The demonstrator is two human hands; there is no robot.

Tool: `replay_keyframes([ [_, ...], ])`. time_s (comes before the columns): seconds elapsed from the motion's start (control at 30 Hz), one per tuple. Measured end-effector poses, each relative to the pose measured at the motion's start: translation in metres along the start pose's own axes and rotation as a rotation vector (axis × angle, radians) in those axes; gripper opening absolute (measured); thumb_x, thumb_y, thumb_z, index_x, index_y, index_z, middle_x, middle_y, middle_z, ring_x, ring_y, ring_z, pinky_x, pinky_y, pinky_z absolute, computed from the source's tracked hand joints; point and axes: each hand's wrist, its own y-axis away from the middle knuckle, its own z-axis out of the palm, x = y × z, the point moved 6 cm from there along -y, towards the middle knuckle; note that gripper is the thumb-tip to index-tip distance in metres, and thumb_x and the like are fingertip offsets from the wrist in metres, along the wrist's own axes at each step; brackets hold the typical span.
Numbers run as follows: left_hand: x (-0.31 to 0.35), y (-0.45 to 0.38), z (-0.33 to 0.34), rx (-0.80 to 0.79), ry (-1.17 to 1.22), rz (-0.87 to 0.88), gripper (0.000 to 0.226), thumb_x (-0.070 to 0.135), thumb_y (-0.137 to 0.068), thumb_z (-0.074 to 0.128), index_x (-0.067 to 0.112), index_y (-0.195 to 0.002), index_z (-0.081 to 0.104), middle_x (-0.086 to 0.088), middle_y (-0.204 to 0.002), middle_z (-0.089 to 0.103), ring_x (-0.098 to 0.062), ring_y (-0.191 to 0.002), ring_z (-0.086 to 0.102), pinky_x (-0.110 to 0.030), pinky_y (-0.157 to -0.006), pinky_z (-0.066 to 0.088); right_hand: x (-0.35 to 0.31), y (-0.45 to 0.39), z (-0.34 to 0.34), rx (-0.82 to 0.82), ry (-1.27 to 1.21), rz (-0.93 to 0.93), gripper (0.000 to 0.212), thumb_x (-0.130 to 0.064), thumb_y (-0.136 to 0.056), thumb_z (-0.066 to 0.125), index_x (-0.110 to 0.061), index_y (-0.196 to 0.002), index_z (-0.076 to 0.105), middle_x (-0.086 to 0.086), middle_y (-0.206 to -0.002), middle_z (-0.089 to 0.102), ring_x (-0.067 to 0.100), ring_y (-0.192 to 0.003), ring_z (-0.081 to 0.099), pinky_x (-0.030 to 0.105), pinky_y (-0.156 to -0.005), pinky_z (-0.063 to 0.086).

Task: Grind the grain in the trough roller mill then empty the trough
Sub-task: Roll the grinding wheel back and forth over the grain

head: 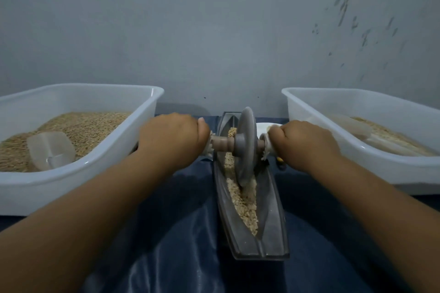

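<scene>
Gripping the roller axle [222, 143], left hand [175, 137] and right hand [307, 144] grind grain [242, 200].

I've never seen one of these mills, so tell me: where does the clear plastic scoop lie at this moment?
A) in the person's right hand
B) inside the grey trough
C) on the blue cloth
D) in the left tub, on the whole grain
D: the clear scoop rests on the heap of grain in the left tub, while both hands grip the roller's axle handles over the trough.
</scene>
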Motion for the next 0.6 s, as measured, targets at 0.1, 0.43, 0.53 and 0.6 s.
replay_keyframes([
  [0.1, -0.009, -0.030, 0.013, -0.063, 0.022, -0.039, 0.039, 0.023, -0.093, 0.049, 0.008, -0.128, 0.036, -0.010, -0.106, 0.058, -0.031, -0.088, 0.060, -0.038, -0.063, 0.045, 0.002, -0.027, 0.003, 0.040, -0.039, 0.068, 0.043, -0.035, -0.091, 0.033, -0.016, -0.055, 0.048, 0.006, -0.062, 0.051, 0.022, -0.058, 0.047, 0.030, -0.052, 0.028],
  [0.43, 0.000, 0.011, 0.004, -0.128, 0.167, 0.001, 0.046, 0.027, -0.089, 0.056, 0.011, -0.125, 0.033, -0.007, -0.104, 0.057, -0.024, -0.082, 0.056, -0.036, -0.068, 0.051, -0.012, -0.003, -0.010, -0.070, 0.151, -0.095, 0.043, -0.044, -0.095, 0.027, -0.023, -0.064, 0.047, -0.004, -0.064, 0.050, 0.010, -0.056, 0.043, 0.026, -0.049, 0.028],
  [0.53, 0.006, 0.037, -0.007, -0.113, 0.168, 0.055, 0.058, 0.029, -0.091, 0.053, 0.009, -0.129, 0.015, -0.008, -0.107, 0.054, -0.025, -0.086, 0.056, -0.038, -0.072, 0.052, -0.015, 0.024, -0.026, -0.037, 0.214, -0.145, 0.045, -0.047, -0.095, 0.025, -0.024, -0.062, 0.045, -0.005, -0.059, 0.047, 0.008, -0.054, 0.041, 0.025, -0.048, 0.028],
  [0.6, 0.008, 0.050, -0.013, -0.076, 0.168, 0.085, 0.061, 0.029, -0.090, 0.052, 0.007, -0.129, 0.011, -0.008, -0.104, 0.054, -0.026, -0.085, 0.055, -0.036, -0.069, 0.050, -0.021, 0.039, -0.036, 0.041, 0.263, -0.207, 0.042, -0.037, -0.094, 0.038, -0.021, -0.055, 0.037, -0.004, -0.052, 0.039, 0.010, -0.048, 0.039, 0.025, -0.044, 0.025],
])
